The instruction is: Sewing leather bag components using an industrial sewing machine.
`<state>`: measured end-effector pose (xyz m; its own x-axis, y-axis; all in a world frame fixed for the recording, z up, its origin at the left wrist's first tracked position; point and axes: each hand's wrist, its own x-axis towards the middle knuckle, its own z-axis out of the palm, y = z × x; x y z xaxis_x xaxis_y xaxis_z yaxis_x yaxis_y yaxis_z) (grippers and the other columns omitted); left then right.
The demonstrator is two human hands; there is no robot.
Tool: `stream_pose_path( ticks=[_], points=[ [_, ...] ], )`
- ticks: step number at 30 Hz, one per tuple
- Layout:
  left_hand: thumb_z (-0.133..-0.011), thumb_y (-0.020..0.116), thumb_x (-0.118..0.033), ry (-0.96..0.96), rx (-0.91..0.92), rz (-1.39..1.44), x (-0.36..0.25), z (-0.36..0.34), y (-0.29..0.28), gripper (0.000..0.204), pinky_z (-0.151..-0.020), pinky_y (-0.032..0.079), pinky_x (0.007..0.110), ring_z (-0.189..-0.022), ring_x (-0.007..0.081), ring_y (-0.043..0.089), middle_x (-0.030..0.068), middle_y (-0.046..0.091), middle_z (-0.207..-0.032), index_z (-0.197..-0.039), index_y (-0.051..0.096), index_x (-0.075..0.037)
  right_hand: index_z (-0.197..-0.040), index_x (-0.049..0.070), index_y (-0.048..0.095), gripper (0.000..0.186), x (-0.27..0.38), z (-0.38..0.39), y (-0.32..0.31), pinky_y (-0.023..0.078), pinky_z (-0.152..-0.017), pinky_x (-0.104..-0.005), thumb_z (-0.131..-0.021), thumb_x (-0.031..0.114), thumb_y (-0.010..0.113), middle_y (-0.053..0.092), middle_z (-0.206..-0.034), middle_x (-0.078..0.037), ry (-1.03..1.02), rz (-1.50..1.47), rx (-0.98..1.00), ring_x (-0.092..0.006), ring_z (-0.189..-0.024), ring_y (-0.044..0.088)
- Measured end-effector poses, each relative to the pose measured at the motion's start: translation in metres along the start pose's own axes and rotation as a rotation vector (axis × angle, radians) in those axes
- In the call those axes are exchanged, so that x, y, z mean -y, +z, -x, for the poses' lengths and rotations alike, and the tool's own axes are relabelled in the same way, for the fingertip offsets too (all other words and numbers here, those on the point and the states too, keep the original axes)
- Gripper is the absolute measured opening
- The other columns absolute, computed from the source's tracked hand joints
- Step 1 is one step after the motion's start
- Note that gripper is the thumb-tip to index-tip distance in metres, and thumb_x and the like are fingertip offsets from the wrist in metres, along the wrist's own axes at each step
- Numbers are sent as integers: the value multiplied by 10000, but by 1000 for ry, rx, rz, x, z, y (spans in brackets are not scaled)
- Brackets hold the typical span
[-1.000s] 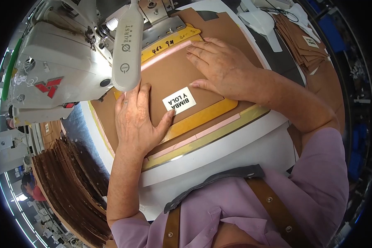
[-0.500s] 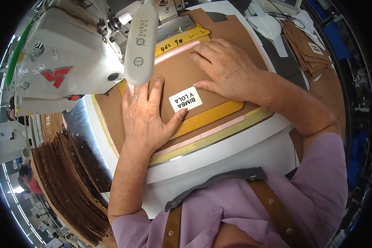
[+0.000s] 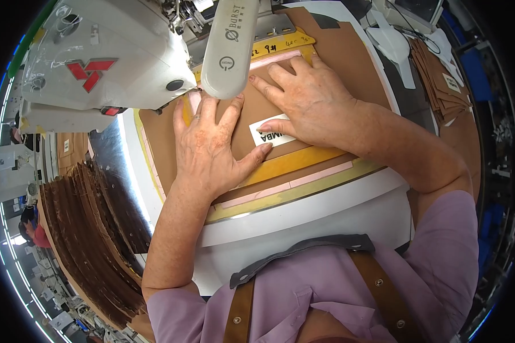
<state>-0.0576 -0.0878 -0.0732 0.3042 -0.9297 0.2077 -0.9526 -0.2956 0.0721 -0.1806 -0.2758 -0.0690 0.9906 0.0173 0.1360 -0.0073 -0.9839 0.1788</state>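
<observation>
My left hand (image 3: 210,147) lies spread on a brown panel (image 3: 252,106) in a yellow template (image 3: 298,162), fingertips beside a sewing machine's head (image 3: 114,63); its thumb touches the lower edge of a white printed label (image 3: 272,139). My right hand (image 3: 310,102) lies to its right, fingers apart on the panel below a pink strip (image 3: 276,59), its thumb across the label. A long pale housing (image 3: 226,46) hangs over the top of the work, hiding part of the template's upper bar. The panel sits on a larger layered board with pale yellow and pink edging (image 3: 320,174).
A stack of dark brown pieces (image 3: 83,228) stands at the left, beside a metal surface (image 3: 111,148). More brown pieces (image 3: 440,86) and a white plastic tool (image 3: 392,46) lie at the right. A person in red (image 3: 39,233) is in the far left background.
My hands and the work appear higher and further right, as does the machine. My right thumb has moved down from beside the label onto it.
</observation>
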Motion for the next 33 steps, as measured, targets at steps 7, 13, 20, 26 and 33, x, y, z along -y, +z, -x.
stream_pose_path(
  ticks=[7,13,20,26,33],
  points=[
    [-827,663,-612,-4,-10,-45,0,2,-4,754,-1152,220,622,-1333,350,512,219,526,-1408,-1376,614,-97,-1365,81,620,721,1,-7,10,561,-842,-382,-910,641,611,615,-1111,-83,24,2,-56,-272,-1050,587],
    [-825,661,-616,11,-58,-96,-2,0,-5,742,-1143,234,604,-1253,319,588,201,577,-1371,-1350,637,-93,-1355,67,618,705,-1,-8,11,560,-871,-388,-913,616,630,614,-1129,-90,8,12,-86,-274,-1088,581],
    [-814,675,-610,-2,-25,-75,3,3,-7,744,-1149,234,602,-1240,308,596,195,573,-1367,-1343,640,-89,-1351,51,614,693,-2,-7,7,556,-876,-387,-929,600,620,616,-1163,-94,-5,-28,-76,-265,-1104,577],
    [-793,706,-580,-17,0,-105,6,6,-10,744,-1160,244,573,-1311,288,540,174,564,-1364,-1357,629,-101,-1155,22,707,661,-10,-4,20,549,-764,-341,-959,634,551,632,-1095,-59,-52,-28,-200,-233,-1091,591],
    [-786,717,-548,-71,92,-147,3,7,-14,749,-1134,272,551,-1329,273,511,162,556,-1391,-1389,608,-116,-1106,31,722,653,-31,11,21,459,-873,-329,-954,642,548,646,-1042,-31,-88,-25,-244,-177,-1070,565]
  ],
)
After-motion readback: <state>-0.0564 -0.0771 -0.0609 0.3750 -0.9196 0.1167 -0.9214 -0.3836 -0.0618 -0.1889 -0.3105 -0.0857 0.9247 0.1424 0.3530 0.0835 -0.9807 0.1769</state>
